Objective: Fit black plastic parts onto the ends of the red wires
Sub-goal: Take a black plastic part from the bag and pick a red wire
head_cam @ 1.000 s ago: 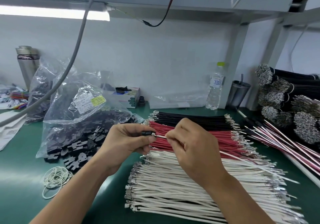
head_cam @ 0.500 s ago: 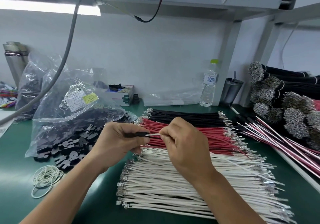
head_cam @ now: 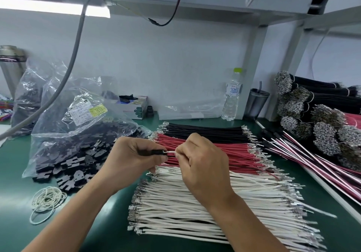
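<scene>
The wire end now sits deeper in the black part (head_cam: 154, 152); left hand (head_cam: 134, 158) at 9 o'clock and right hand (head_cam: 203, 164) at 3 both pinch, fingers clamped.

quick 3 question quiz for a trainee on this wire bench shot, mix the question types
1. True or false: the left hand holds a black plastic part.
2. The right hand pinches a wire of which colour? A red, B white, C black
3. Fill in: of the three loose stacks on the green mat, the red wires lie between the black wires and the ____ wires.

Key: 1 true; 2 B; 3 white
</scene>
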